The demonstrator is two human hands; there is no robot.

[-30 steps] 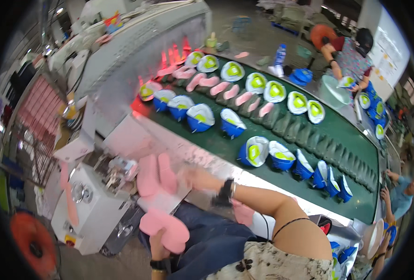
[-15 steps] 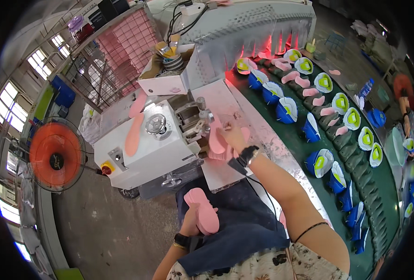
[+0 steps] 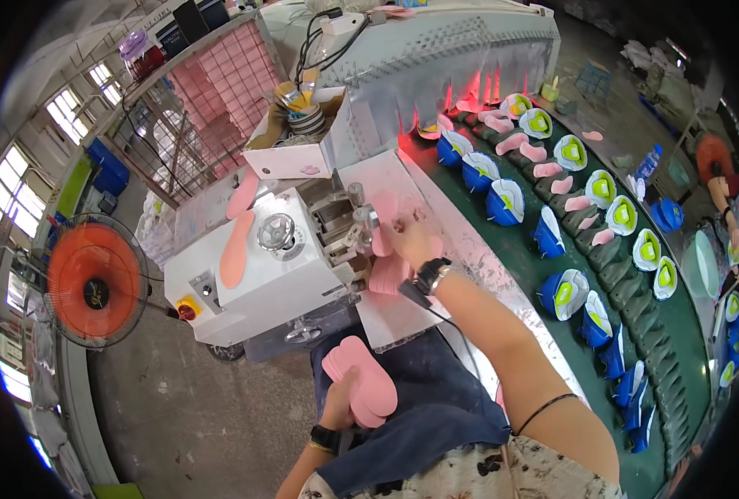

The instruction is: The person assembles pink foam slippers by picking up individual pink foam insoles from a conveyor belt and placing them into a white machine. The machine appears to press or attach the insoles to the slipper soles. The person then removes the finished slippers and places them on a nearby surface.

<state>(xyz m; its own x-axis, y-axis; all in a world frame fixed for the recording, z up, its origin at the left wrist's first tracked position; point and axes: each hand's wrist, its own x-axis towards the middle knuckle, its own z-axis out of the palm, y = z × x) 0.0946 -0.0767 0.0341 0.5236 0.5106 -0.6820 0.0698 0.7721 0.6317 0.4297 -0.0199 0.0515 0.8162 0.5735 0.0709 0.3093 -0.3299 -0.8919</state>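
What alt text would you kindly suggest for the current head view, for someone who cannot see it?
Someone's left hand holds several pink insoles while the right hand is at another insole beside a white machine. To the right, blue-and-white shoe uppers line a green conveyor.

plain pink insoles (image 3: 376,378), green belt (image 3: 686,333), dark-splotched cream shirt (image 3: 457,472).

The wide head-worn fisheye looks down and forward, near above the pink insoles (image 3: 373,378).

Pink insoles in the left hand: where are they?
Head view: the pink insoles are low, just left of centre, against the dark apron, nearer than the white machine.
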